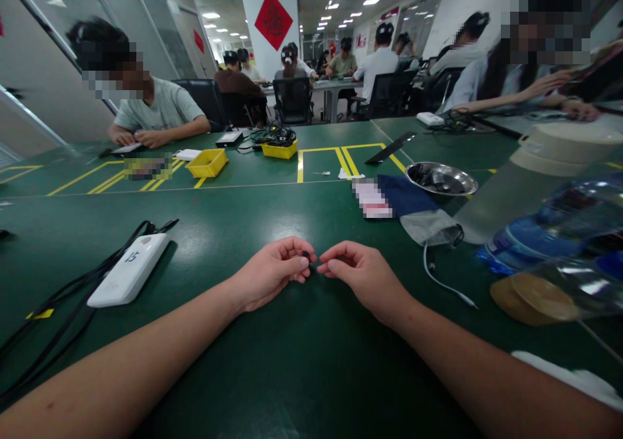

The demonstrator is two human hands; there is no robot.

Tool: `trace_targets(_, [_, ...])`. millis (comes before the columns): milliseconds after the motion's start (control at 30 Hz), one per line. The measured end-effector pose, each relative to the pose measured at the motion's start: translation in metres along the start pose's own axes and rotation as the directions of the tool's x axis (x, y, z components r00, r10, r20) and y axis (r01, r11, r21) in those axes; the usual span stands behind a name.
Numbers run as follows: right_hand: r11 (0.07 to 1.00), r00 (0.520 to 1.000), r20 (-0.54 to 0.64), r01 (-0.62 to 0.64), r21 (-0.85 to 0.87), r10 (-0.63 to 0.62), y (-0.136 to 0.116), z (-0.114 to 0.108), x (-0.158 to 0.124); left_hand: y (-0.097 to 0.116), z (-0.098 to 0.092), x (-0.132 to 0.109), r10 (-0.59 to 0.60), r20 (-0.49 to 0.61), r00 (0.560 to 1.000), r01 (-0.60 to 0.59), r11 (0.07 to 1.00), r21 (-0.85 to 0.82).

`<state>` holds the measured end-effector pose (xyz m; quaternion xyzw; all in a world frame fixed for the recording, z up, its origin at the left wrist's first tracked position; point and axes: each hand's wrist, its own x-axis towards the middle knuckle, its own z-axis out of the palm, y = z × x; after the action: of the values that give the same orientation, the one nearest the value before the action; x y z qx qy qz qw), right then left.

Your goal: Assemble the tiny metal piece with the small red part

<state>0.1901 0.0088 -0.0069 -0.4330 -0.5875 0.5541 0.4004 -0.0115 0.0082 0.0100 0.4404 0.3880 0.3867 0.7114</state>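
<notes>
Over the middle of the green table (219, 374), my left hand (275, 270) pinches a small dark piece (305, 255) between thumb and fingertips. The piece is too small to name. Close beside it on the right is my right hand (363, 273), its thumb and fingers curled with the tips near those of my left hand. Whether anything thin sits between the right fingertips I cannot make out.
At left lies a white power bank (131, 270) with black cables. To the right stand a steel bowl (440, 178), a cloth pouch (418, 209), a large tumbler (525, 173) and plastic bottles (540, 296). Yellow trays (207, 163) sit farther back. A person (160, 111) works across the table.
</notes>
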Motion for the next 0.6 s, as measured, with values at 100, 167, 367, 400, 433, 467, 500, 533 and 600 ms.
trace_targets(100, [1.000, 1.000, -0.008, -0.011, 0.017, 0.011, 0.0003, 0.0004, 0.0000, -0.0001, 0.0010, -0.0007, 0.005, -0.025, 1.000, -0.004, 1.000, 0.026])
trace_targets(167, [0.999, 1.000, 0.006, -0.005, 0.034, 0.005, 0.0002, 0.0007, 0.0001, -0.0008, 0.0005, -0.0007, 0.001, -0.021, 1.000, 0.000, 1.000, 0.023])
trace_targets(367, [1.000, 1.000, 0.013, 0.016, 0.020, -0.016, -0.0029, 0.0006, 0.0001, -0.0030, -0.0032, 0.0015, 0.004, 0.018, 1.000, -0.004, 0.999, -0.033])
trace_targets(400, [1.000, 1.000, -0.003, 0.005, 0.015, -0.005, -0.0038, 0.0007, 0.0000, -0.0032, -0.0038, 0.0018, 0.004, 0.022, 1.000, -0.003, 0.999, -0.040])
trace_targets(433, [1.000, 1.000, -0.020, -0.008, 0.020, 0.009, -0.0046, 0.0009, 0.0000, -0.0034, -0.0043, 0.0021, 0.001, 0.025, 1.000, 0.000, 0.999, -0.046])
trace_targets(467, [0.999, 0.999, -0.033, -0.021, 0.035, 0.022, -0.0053, 0.0012, 0.0000, -0.0037, -0.0047, 0.0023, -0.002, 0.028, 1.000, 0.003, 0.999, -0.050])
trace_targets(500, [0.998, 0.999, -0.043, -0.029, 0.056, 0.032, -0.0057, 0.0016, 0.0001, -0.0039, -0.0050, 0.0024, -0.007, 0.029, 1.000, 0.008, 0.999, -0.053])
trace_targets(533, [0.997, 0.998, -0.049, -0.035, 0.073, 0.038, -0.0058, 0.0019, 0.0002, -0.0042, -0.0052, 0.0025, -0.010, 0.028, 1.000, 0.012, 0.998, -0.054])
trace_targets(600, [0.996, 0.998, -0.053, -0.037, 0.077, 0.041, -0.0054, 0.0022, 0.0003, -0.0047, -0.0049, 0.0025, -0.015, 0.018, 1.000, 0.016, 0.999, -0.046])
